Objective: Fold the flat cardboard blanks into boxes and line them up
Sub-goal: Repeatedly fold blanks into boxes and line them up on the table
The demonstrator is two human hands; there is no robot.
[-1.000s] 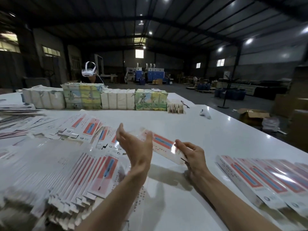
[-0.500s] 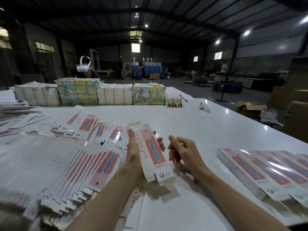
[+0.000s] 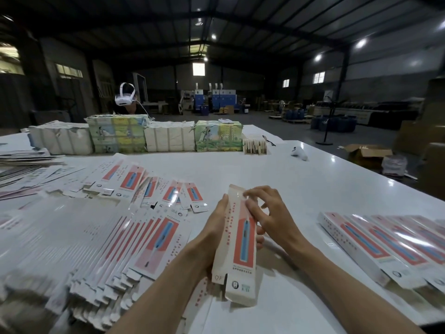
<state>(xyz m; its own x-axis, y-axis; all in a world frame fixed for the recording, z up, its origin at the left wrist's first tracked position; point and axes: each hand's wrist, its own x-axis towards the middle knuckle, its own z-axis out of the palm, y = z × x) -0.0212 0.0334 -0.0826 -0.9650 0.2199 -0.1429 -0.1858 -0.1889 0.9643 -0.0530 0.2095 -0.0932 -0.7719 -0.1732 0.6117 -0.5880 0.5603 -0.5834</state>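
Both hands grip one half-opened carton (image 3: 242, 239): left hand (image 3: 215, 227) curled behind its left edge, right hand (image 3: 269, 218) fingers pinching its upper right side.

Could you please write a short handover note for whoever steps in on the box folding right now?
Left hand grips the half-opened box along its left side; right hand works at its upper end.
Flat blanks lie fanned out on the left of the white table.
Done: a row of finished boxes on the right.
Left: close this box's flaps, add it to the row, then fold the remaining blanks.
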